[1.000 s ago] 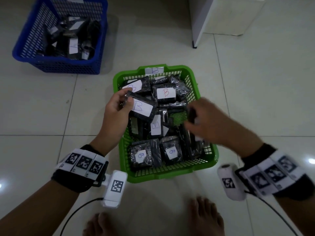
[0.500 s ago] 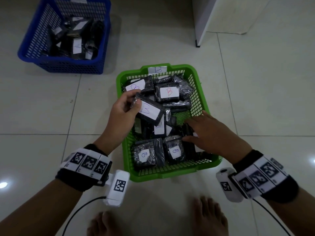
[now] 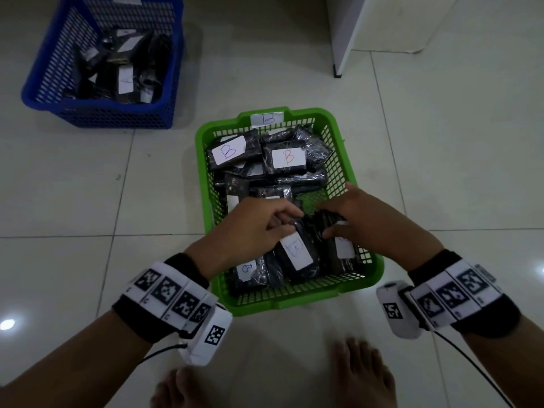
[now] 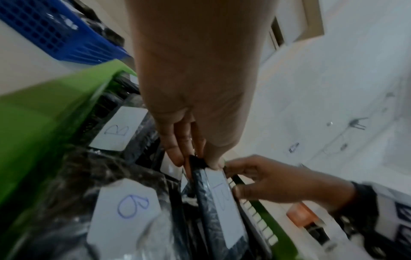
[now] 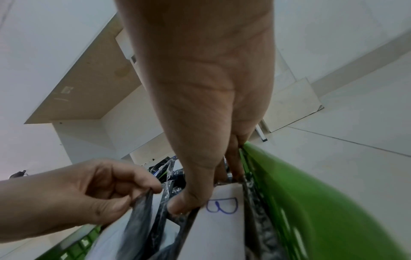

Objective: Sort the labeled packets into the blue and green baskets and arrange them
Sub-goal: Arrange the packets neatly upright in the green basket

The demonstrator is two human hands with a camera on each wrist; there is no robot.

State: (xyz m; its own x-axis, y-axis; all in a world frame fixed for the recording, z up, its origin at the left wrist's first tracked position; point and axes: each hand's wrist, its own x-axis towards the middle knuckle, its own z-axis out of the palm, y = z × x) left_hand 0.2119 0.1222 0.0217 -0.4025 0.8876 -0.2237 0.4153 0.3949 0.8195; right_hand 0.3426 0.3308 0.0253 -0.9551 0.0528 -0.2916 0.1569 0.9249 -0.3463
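Note:
The green basket (image 3: 294,301), tagged B, sits on the floor full of black packets with white B labels. Low in its near half, my left hand (image 3: 287,223) pinches the top edge of one B packet (image 3: 295,251), held on edge among the others. The left wrist view shows the fingers (image 4: 177,158) on that packet (image 4: 224,202). Just right of it, my right hand (image 3: 329,222) grips another B packet (image 5: 222,219), thumb (image 5: 184,205) on its label side, against the basket's right wall (image 5: 311,193). The blue basket (image 3: 97,116) with several packets stands far left.
A white cabinet (image 3: 382,22) stands at the back right on the pale tiled floor. My bare feet (image 3: 362,375) are just in front of the green basket. Wrist bands with cables hang near its front corners.
My left hand has brought its B packet down from above the basket's middle into the near rows. The right hand stayed at the near right, closing on a packet there.

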